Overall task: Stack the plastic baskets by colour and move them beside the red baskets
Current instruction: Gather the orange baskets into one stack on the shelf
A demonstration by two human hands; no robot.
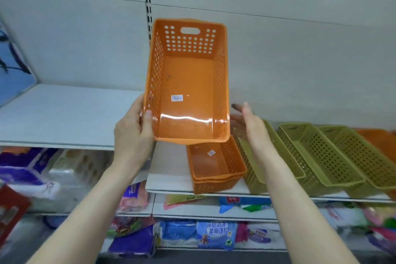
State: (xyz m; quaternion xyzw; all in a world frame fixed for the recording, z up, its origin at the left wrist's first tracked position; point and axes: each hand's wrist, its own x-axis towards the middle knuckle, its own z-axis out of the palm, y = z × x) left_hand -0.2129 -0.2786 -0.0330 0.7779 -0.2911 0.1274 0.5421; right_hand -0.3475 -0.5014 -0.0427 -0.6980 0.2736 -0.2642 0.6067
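My left hand (135, 128) grips the near left corner of an orange perforated basket (188, 83), held up in the air and tilted with its opening towards me. My right hand (249, 126) is open just right of that basket, fingers spread, apart from its side. Below the lifted basket a stack of two nested orange baskets (216, 169) sits on the shelf (171, 184). To their right stand three olive-green baskets (317, 156) side by side. Another orange basket (379, 141) shows at the far right edge.
A bare white shelf board (64, 113) stretches to the left at a higher level. A slotted upright (147, 2) runs up the back panel. Packaged goods (214, 233) fill the lower shelves. A blue panel (12, 66) stands at the far left.
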